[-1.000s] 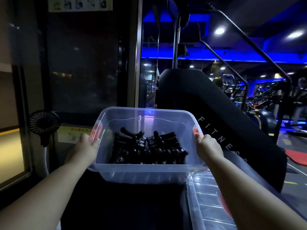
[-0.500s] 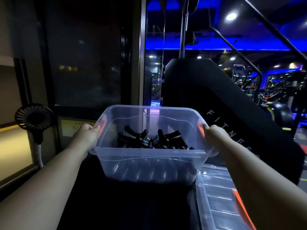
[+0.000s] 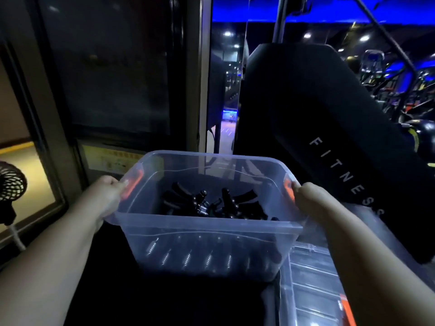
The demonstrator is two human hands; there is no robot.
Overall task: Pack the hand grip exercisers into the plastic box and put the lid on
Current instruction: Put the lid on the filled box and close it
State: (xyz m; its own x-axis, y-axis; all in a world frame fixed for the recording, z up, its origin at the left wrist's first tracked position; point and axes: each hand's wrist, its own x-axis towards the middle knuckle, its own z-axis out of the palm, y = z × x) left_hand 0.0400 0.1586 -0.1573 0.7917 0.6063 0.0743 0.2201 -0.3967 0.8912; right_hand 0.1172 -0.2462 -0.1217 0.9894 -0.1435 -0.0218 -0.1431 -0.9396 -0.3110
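A clear plastic box (image 3: 211, 245) with orange side handles is held out in front of me over a dark surface. Several black hand grip exercisers (image 3: 211, 205) with metal springs lie piled inside it. My left hand (image 3: 103, 198) grips the box's left rim at the orange handle. My right hand (image 3: 310, 198) grips the right rim at the other orange handle. The clear lid (image 3: 313, 288) with an orange clip lies flat at the lower right, partly under my right forearm. The box has no lid on it.
A large black machine panel (image 3: 329, 142) marked FITNESS stands close behind and right of the box. A dark glass door (image 3: 113, 74) and frame fill the left. A small black fan (image 3: 9, 184) stands at the far left edge.
The box has come lower and closer, with its near wall now showing more than its inside. Both hands keep their grip on the handles. The view has tipped downward.
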